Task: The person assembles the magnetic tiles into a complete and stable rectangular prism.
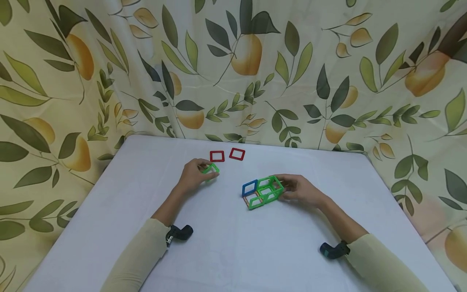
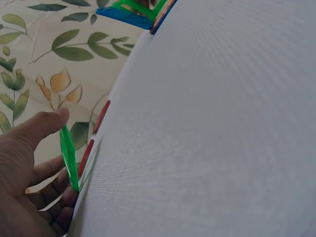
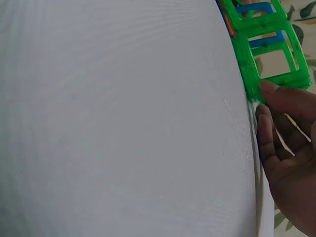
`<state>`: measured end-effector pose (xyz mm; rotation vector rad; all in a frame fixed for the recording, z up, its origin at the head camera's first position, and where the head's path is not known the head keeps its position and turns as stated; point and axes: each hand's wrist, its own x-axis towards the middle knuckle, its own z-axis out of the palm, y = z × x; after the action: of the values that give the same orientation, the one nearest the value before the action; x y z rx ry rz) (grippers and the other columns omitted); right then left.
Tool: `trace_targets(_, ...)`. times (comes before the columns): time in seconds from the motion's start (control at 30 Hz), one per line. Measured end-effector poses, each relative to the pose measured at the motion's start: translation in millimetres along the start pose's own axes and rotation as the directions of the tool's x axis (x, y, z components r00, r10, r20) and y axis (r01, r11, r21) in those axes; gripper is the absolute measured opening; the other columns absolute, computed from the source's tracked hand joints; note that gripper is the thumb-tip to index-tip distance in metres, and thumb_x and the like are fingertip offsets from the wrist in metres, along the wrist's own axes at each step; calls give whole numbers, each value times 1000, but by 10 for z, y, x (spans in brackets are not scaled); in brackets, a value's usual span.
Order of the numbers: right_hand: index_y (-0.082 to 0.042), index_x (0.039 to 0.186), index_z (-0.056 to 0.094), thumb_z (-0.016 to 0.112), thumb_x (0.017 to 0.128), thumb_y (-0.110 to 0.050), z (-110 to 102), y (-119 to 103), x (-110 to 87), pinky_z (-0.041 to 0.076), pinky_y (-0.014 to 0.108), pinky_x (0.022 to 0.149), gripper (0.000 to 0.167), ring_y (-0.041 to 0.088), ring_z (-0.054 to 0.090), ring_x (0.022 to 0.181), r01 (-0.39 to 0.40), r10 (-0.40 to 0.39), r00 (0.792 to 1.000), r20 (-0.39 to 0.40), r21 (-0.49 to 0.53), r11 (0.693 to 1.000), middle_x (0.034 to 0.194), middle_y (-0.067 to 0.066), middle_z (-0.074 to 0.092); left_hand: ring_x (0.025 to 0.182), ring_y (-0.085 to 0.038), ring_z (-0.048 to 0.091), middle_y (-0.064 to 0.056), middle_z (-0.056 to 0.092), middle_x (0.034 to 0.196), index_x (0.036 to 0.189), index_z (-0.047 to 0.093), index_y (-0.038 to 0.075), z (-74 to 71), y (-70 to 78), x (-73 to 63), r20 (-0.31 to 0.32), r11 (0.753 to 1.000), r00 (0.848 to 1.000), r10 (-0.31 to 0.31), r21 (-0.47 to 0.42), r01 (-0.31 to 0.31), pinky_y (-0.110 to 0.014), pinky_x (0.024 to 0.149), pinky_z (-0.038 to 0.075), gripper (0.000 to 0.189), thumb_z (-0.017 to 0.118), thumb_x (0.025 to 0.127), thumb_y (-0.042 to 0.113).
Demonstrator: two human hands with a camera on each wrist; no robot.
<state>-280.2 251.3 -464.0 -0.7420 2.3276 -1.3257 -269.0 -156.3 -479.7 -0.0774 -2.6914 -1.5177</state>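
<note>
My left hand (image 1: 190, 177) pinches a green square magnetic tile (image 2: 69, 155) between thumb and fingers, tilted just above the white table. To the right, a small structure of magnetic tiles (image 3: 245, 61) rests on the table; it has green frames, a blue frame (image 1: 243, 190) standing at its left end and an orange-red piece low down. My right hand (image 1: 303, 192) holds the structure's right end, with the thumb on a green corner in the right wrist view. Part of that grip is hidden behind the frames.
Two red rectangular tiles, a left one (image 1: 217, 161) and a right one (image 1: 236, 158), lie flat beyond the left hand. Behind the white-covered table (image 1: 226, 247) hangs a curtain (image 1: 226, 89) printed with fruit and leaves. Each wrist wears a black camera mount.
</note>
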Motion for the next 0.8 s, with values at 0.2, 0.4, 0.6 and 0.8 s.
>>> trace_targets(0.2, 5, 143, 57, 87, 82, 1, 50, -9, 20, 53, 27, 88, 68, 33, 60, 108, 1, -1, 999, -35, 1, 1000, 129, 21, 64, 101, -26, 60, -10, 64, 111, 125, 70, 5, -4, 1, 2, -17, 998, 1000, 19, -64, -20, -34, 81, 50, 51, 92, 84, 25)
trace_targets(0.4, 6, 141, 58, 88, 80, 2, 107, -8, 16, 52, 25, 82, 69, 30, 58, 102, -5, 5, 996, -86, 0, 1000, 123, 20, 64, 102, -27, 63, -9, 65, 112, 126, 69, 7, 8, 13, 9, -2, 994, 999, 34, -104, -34, -35, 85, 52, 50, 91, 84, 23)
trace_targets(0.6, 2, 141, 59, 90, 80, 0, 164, 12, 31, 51, 23, 76, 68, 31, 58, 98, 9, -9, 991, -132, 0, 1000, 119, 17, 65, 105, -27, 65, -8, 66, 114, 126, 67, 8, 20, 38, 6, 27, 991, 999, 44, -131, -40, -40, 90, 54, 51, 92, 83, 23)
trace_targets(0.8, 0, 139, 59, 91, 80, -5, 202, -11, 36, 50, 25, 73, 68, 30, 58, 95, -16, 16, 986, -166, 1, 1000, 113, 15, 64, 106, -25, 65, -6, 67, 115, 128, 67, 11, 39, 60, 9, 51, 993, 996, 71, -100, -66, -41, 91, 55, 53, 92, 83, 24)
